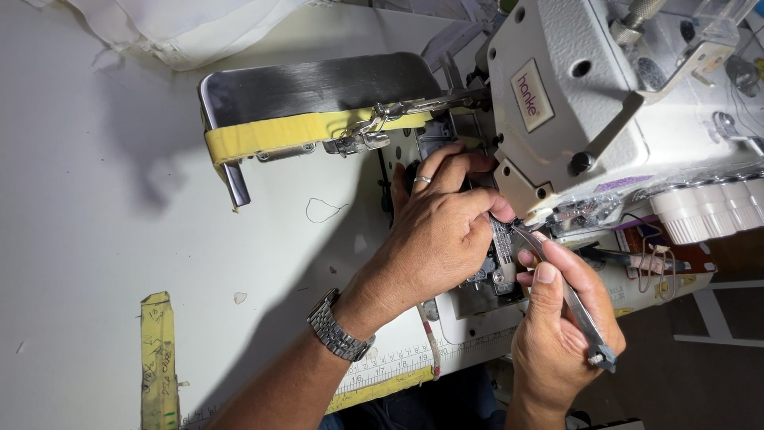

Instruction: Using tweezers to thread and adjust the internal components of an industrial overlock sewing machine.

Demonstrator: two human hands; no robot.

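My left hand [434, 231], with a ring and a metal wristwatch, reaches under the head of a white industrial sewing machine [573, 95]; its fingertips pinch at the needle area beside the metal presser foot [501, 247]. What they pinch is too small to see. My right hand [557, 326] grips metal tweezers [569, 299], whose tips point up and left into the same spot below the machine head, right beside my left fingertips.
A metal guide plate [318, 84] with a yellow taped edge [278, 135] sits on the white table [103, 223]. White fabric [183, 28] lies at the top. A loose thread loop [322, 211], yellow tape strip [159, 362], ruler tape [390, 370] and white thread cones [708, 211] are nearby.
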